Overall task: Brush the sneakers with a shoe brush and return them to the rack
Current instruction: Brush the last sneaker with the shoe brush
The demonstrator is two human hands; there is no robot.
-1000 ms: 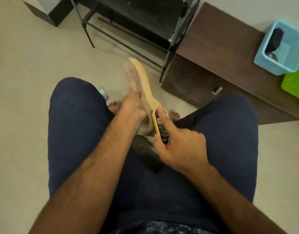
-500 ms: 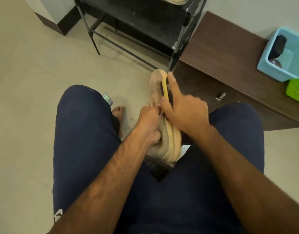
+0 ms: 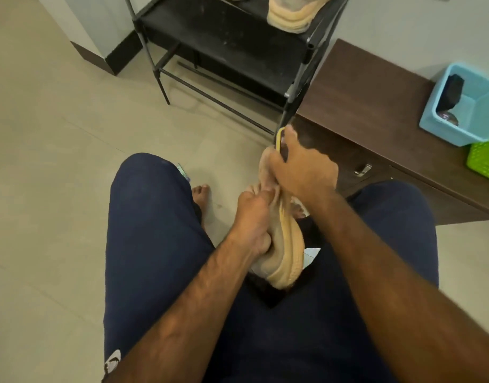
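I am seeing brushing under way at frame centre: the left hand (image 3: pixel 251 217) is gripping 1 sneaker (image 3: pixel 286 252), and the right hand (image 3: pixel 301 172) is gripping the brush (image 3: pixel 279 138) against its toe. A 2nd sneaker (image 3: pixel 290 15) is sitting on the rack (image 3: pixel 224 37), top of frame. I am judging the held sneaker not yet returned.

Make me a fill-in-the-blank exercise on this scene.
The left hand grips the sneaker while the right hand holds a brush coloured ____.
The other sneaker sits on the black ____.
The bin beside the green basket is ____.
Missing words: yellow; rack; blue.
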